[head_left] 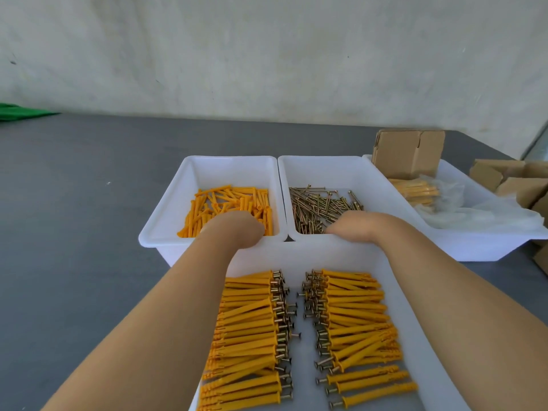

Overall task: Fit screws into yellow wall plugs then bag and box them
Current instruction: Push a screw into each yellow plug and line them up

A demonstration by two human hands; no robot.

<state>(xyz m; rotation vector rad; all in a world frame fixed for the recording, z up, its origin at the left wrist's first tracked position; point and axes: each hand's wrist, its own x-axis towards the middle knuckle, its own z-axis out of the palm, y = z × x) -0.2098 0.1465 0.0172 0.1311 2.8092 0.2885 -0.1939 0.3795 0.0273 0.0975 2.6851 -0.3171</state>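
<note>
My left hand [237,229] reaches down into a white bin [166,215] of loose yellow wall plugs [225,200]; its fingers are hidden behind the back of the hand. In the neighbouring white bin [320,164], my right hand [358,226] dips among the brass screws [320,206], fingers also out of sight. Closest to me, a white tray [296,253] holds two rows of plugs fitted with screws, a left row [249,321] and a right row [353,318], screw heads facing the middle.
A third white bin [474,244] at the right holds clear plastic bags [444,215], a bagged bundle of plugs [415,191] and a folded cardboard box [406,152]. More cardboard boxes [510,179] lie at the far right. The grey table [74,232] extends left; a green object [20,112] is far left.
</note>
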